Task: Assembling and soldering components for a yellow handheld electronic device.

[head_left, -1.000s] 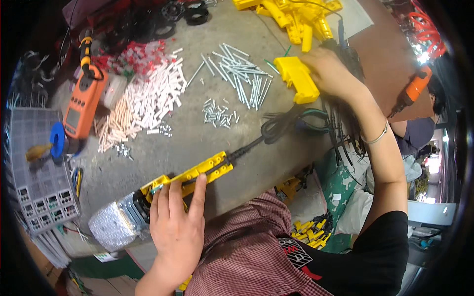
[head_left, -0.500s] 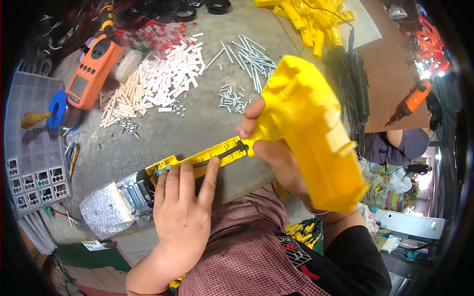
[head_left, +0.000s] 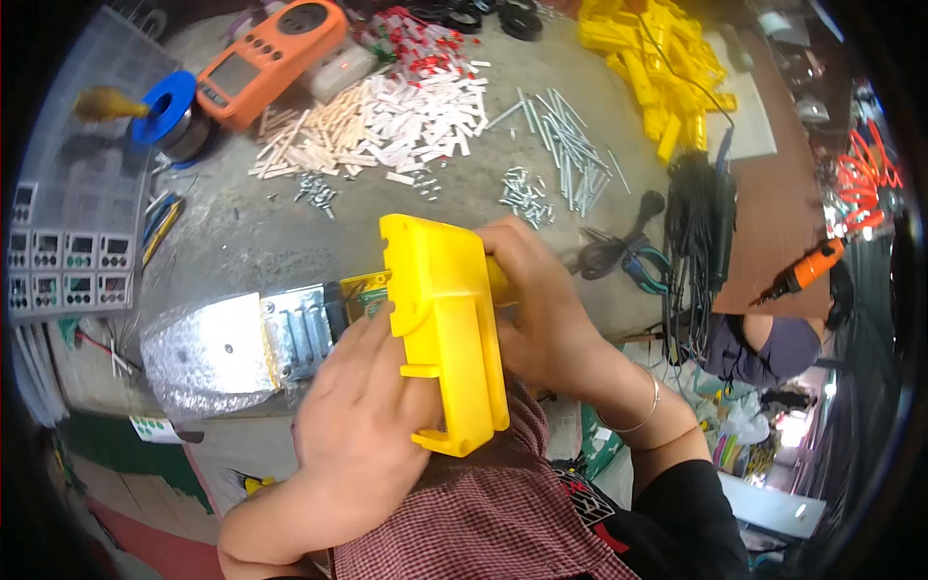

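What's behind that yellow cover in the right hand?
The yellow cover partly hides the left hand and another yellow piece, both showing at its left edge; how far that piece continues is hidden.

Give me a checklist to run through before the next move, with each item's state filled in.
1. Yellow cover gripped: ok, the right hand has it.
2. Cover lying flat along the yellow housing: not ok, it is turned across it.
3. Left hand fingertips clear of the cover: cannot tell, the cover hides them.
4. Inside of the housing open to inspection: not ok, cover and hands hide most of it.
5. Long screws apart from the short screws: ok, two separate piles on the bench.
6. Orange power tool out of the working area: ok, it lies off to the right.
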`<state>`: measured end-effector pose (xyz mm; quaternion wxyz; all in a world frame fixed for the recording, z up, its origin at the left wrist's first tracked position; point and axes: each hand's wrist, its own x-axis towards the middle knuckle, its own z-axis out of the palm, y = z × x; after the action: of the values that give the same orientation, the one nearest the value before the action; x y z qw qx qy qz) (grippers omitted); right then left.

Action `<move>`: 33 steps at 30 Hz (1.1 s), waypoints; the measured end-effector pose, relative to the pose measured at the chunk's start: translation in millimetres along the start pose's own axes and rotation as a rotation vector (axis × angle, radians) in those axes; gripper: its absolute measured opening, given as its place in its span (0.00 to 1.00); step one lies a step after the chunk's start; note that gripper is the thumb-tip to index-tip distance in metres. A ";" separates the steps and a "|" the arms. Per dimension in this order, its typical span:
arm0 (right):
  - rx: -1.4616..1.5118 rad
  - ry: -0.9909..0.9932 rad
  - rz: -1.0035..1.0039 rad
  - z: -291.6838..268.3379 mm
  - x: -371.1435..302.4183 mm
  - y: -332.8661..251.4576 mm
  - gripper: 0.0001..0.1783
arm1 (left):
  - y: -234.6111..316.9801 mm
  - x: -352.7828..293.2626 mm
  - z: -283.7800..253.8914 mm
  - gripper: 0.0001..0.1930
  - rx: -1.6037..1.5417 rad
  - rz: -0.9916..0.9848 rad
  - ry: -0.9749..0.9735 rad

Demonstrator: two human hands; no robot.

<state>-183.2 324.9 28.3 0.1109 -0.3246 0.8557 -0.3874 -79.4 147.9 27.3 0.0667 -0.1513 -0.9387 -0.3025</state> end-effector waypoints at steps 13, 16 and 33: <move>-0.188 -0.155 -0.149 3.7 -0.9 -5.0 0.24 | -23.2 -53.4 -3.5 0.25 -0.371 -0.208 0.147; -0.262 -0.119 -0.190 6.5 -5.5 -8.4 0.25 | -29.2 -53.3 -0.9 0.24 -0.327 -0.116 0.158; -0.242 -0.239 -0.407 36.9 -18.7 -39.4 0.18 | -37.3 -53.3 1.6 0.24 -0.320 0.002 0.251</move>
<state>-134.2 295.8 31.1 0.0916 -0.5444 0.7937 -0.2555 -41.1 107.0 -6.0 0.1586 -0.1222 -0.8628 -0.4643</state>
